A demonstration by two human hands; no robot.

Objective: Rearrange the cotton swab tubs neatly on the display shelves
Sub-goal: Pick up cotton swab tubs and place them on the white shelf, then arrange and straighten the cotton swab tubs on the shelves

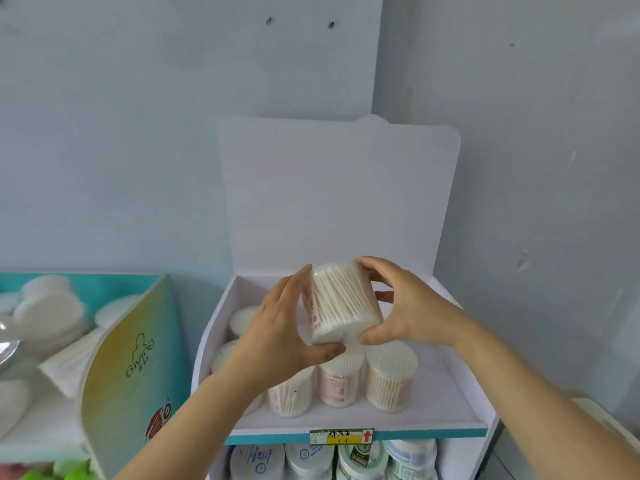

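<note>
A clear cotton swab tub (341,303) full of white swabs is held tilted above the white display shelf (446,393). My left hand (277,337) cups its left side and bottom, thumb under the base. My right hand (408,310) grips its right side, fingers over the top and thumb at the lower edge. Beneath it, several more swab tubs stand upright on the shelf, among them one at the right of the front row (391,379), one in the middle (341,379) and one partly hidden by my left wrist (291,393).
The shelf has a tall white back panel (332,195) and a teal front lip with a price tag (341,437). Round jars (360,459) fill the shelf below. A teal display box (131,358) with cotton pads (48,313) stands at the left.
</note>
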